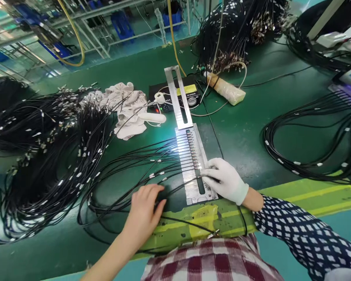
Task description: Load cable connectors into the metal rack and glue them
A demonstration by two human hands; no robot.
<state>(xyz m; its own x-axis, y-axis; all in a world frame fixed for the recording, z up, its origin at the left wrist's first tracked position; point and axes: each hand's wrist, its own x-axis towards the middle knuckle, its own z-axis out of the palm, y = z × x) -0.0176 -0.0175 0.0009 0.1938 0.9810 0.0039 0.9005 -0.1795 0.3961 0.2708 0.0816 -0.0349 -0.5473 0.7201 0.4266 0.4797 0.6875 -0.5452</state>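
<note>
A metal slotted fixture lies on the bench with its hinged frame swung up and away at the far end. Several thin black cables lie side by side across it, their metal tips lined up along the slot. In a white glove, my right hand pinches the end of one black cable over the near part of the fixture. My bare left hand is closed around the same cable to the left of the fixture; its palm side is hidden.
Large black cable bundles lie at left, far right and back. Behind the fixture stand a black control box, a wrapped handle and crumpled white gloves. Yellow-green tape runs along the bench's front edge.
</note>
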